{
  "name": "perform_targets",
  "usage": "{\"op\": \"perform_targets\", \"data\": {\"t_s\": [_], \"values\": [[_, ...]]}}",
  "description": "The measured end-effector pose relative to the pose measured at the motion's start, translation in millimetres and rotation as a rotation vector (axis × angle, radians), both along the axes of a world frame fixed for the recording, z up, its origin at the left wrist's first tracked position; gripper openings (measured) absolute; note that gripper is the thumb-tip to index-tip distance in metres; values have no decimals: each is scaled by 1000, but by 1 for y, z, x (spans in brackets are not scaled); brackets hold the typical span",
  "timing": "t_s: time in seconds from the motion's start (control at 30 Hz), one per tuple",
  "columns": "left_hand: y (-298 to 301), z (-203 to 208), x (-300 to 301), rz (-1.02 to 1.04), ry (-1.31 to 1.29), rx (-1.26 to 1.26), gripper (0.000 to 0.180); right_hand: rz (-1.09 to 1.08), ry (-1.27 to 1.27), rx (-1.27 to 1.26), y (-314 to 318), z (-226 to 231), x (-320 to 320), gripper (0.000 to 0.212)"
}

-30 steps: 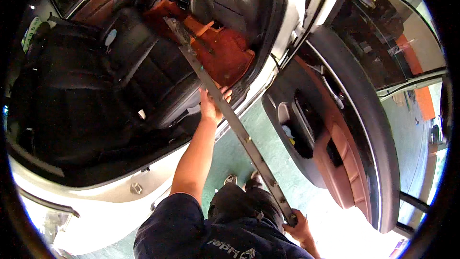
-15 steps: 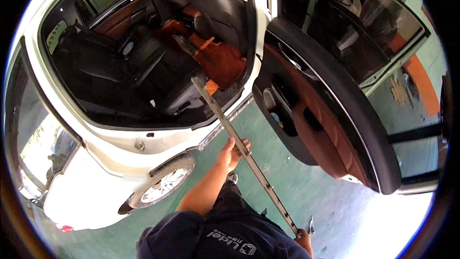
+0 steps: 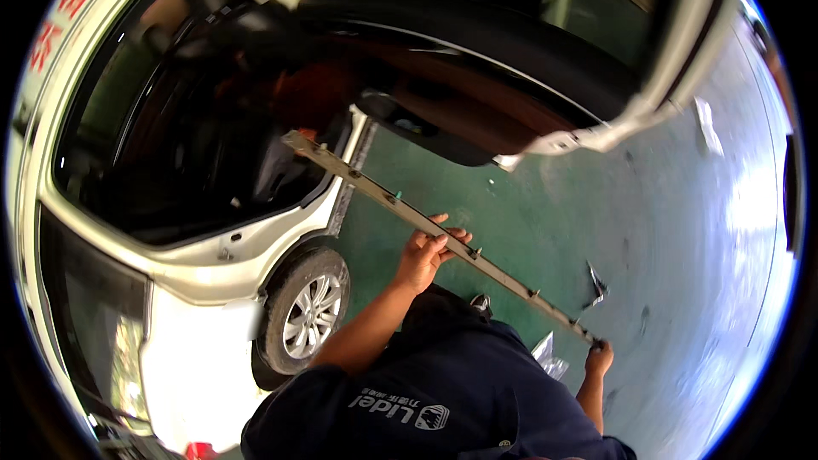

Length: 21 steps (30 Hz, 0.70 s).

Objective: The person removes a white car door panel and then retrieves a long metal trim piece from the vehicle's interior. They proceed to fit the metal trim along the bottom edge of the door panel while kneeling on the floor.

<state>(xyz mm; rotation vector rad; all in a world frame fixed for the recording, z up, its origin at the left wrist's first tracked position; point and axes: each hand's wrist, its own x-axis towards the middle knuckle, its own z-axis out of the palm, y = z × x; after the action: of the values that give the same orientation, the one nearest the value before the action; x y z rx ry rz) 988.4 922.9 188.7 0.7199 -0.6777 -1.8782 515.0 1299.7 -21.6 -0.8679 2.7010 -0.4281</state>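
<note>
long narrow strip [image 3: 503, 275] held between 2 hands, slanting from the left of centre down to the lower right of the frame. the left hand [image 3: 429, 257], at centre, grips the strip near its middle, thumb on the near side and fingers on the far side. the right hand [image 3: 599, 358], at lower right, is closed on the strip's lower end. the upper end reaches beyond the left hand and overlaps the car's dark doorway [image 3: 183, 162] (whether it lies inside cannot be told). small clips stud its face. below the strip's upper half, at lower left, stands a wheel [image 3: 311, 315]; above, at upper centre, hangs an open door [image 3: 477, 77].
</note>
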Motion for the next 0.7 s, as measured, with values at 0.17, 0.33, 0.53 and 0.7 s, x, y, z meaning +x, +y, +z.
{"op": "perform_targets", "data": {"t_s": [0.17, 0.33, 0.53, 0.7], "values": [[7, 53, -71, -328, 113, -205, 63, -217, -21, -267, 9, 42, -11, 30], [3, 95, -118, -396, 68, -474, 85, -456, 70, -381, -15, 109, -43, 59], [-23, 142, -133, -461, -7, -768, 95, -550, 7, -714, -52, 115, -77, 65], [-47, 152, -186, -624, 88, -825, 88, -587, -12, -714, -85, 99, -126, 63]]}}
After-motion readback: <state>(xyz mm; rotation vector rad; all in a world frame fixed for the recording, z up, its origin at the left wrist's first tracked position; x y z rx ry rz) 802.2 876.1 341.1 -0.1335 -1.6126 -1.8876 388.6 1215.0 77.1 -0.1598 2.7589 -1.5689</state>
